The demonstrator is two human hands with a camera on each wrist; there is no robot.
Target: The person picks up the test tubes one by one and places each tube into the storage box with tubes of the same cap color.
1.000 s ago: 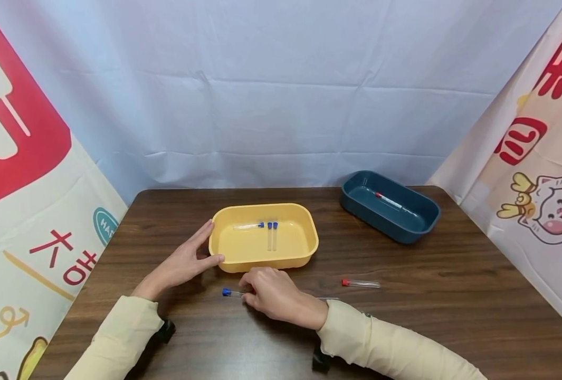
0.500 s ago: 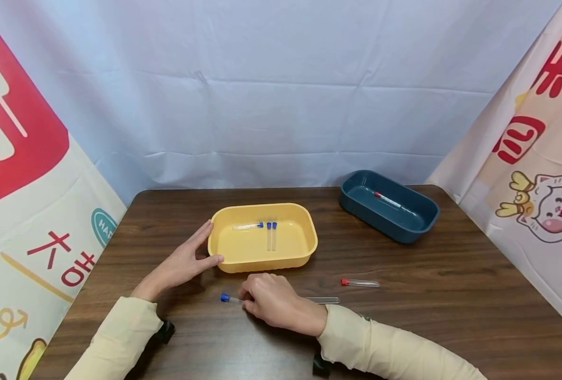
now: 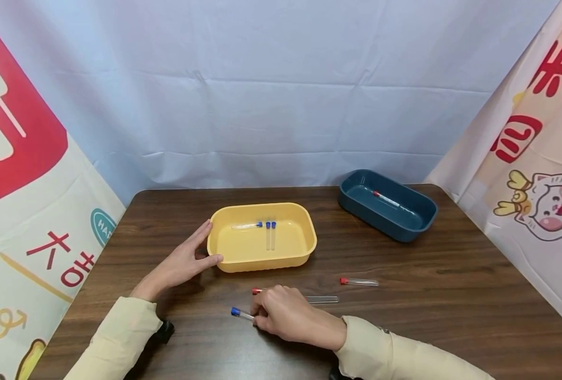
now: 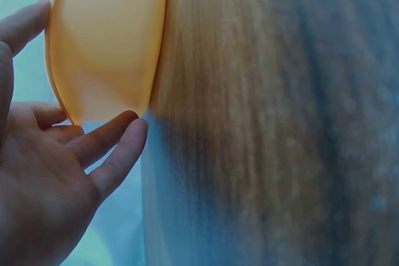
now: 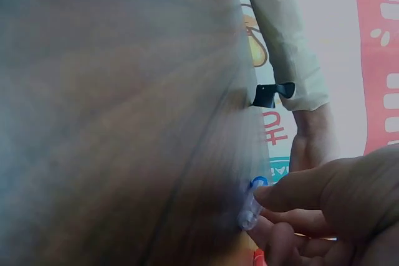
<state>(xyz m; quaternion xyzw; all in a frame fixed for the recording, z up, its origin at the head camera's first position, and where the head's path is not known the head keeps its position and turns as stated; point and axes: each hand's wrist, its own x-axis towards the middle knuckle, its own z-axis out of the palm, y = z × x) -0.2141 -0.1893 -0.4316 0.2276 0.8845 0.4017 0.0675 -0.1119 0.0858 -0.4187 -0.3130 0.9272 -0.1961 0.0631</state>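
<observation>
My right hand (image 3: pixel 290 314) pinches a blue-capped test tube (image 3: pixel 241 314) between thumb and fingers, low over the table; its cap points left, and the right wrist view shows the thumb pressed along the clear tube (image 5: pixel 249 210). My left hand (image 3: pixel 181 261) rests with extended fingers against the left end of a yellow tray (image 3: pixel 262 265), thumb at its front rim. Inside that tray lie several blue-capped test tubes (image 3: pixel 247 226). Just behind the right hand, a red cap (image 3: pixel 256 291) and a clear tube end (image 3: pixel 322 300) show; the hand hides what lies between.
Another red-capped test tube (image 3: pixel 359 282) lies on the wooden table (image 3: pixel 404 316) to the right. At the back right stands a dark blue tray (image 3: pixel 385 224) holding a red-capped tube (image 3: pixel 386 198). A pale cloth (image 3: pixel 271 105) hangs behind the table.
My right hand has moved toward the table's front edge and slightly right with the blue-capped test tube, uncovering a red cap behind it. The left hand stays at the yellow tray.
</observation>
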